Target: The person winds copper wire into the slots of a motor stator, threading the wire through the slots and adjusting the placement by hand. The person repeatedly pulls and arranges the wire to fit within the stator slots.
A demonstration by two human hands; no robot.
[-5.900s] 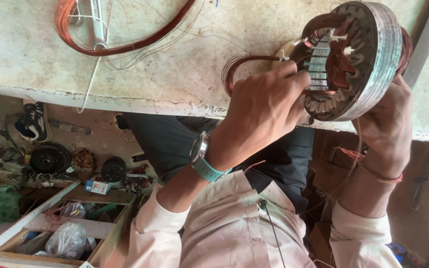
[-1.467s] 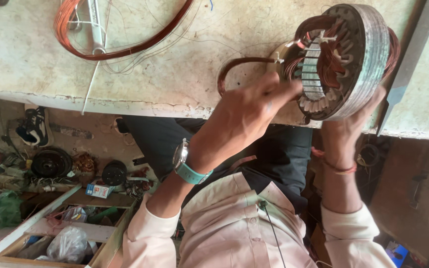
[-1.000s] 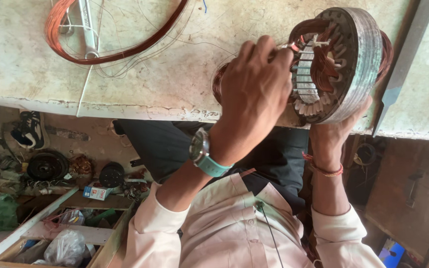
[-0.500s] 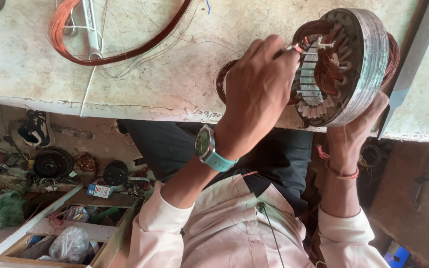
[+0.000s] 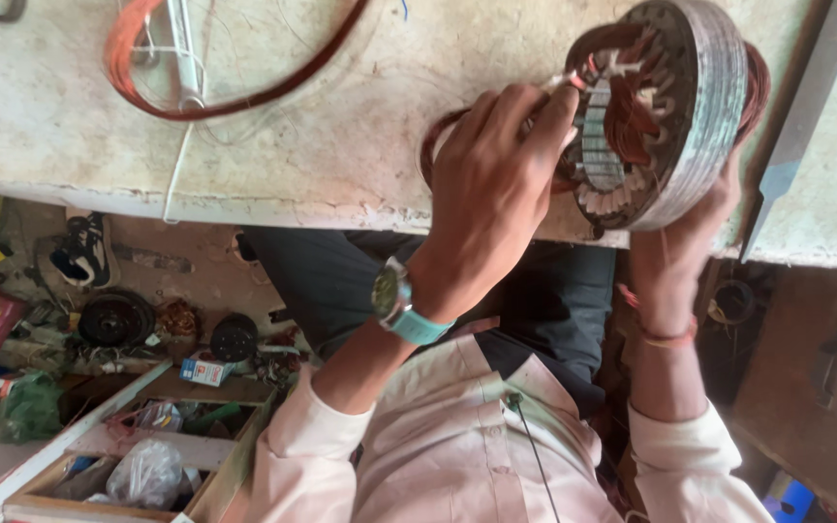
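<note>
Stator (image 5: 675, 116) betw. right hand (image 5: 695, 218) & left hand (image 5: 496, 194)

Small white-blue box (image 5: 207, 371) on cluttered floor

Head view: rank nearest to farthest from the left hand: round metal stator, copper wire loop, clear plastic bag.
1. Round metal stator, touching left hand, right.
2. Copper wire loop, upper left.
3. Clear plastic bag, lower left.

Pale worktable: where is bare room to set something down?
The pale worktable is bare between the copper wire loop and the left hand, up to its front edge. Crowded around the round metal stator in the right hand.
</note>
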